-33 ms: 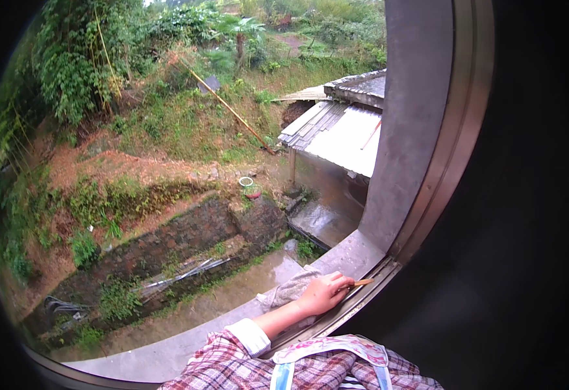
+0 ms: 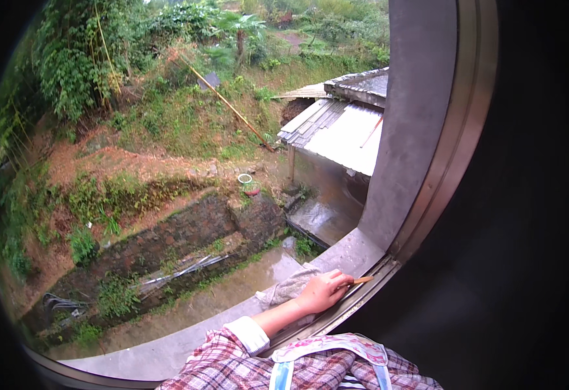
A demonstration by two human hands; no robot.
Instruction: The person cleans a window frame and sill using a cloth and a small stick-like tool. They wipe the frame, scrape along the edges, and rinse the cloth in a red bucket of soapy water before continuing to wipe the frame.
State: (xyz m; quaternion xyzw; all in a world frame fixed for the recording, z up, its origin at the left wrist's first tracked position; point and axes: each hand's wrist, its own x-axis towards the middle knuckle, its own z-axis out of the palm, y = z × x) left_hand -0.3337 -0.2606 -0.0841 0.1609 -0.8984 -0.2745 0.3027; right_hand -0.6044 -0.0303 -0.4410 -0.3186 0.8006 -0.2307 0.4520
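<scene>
In the head view, my left hand (image 2: 322, 294) has its grip closed around 1 thin yellowish stick (image 2: 364, 279); my right is out of sight. The stick juts rightward from my fingertips, long axis aslant to the window track (image 2: 362, 296), the greyish cloth (image 2: 284, 290) just beside my hand.

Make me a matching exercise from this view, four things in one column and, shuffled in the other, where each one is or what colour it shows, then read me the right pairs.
Column one:
1. Thin stick
2. Cloth
3. Long pole
4. Sheet roof

Column two:
A. Slanting across the green slope
B. Bright white
C. Held in the left fingers
D. Bunched on the grey ledge

Right pairs: 1-C, 2-D, 3-A, 4-B
</scene>
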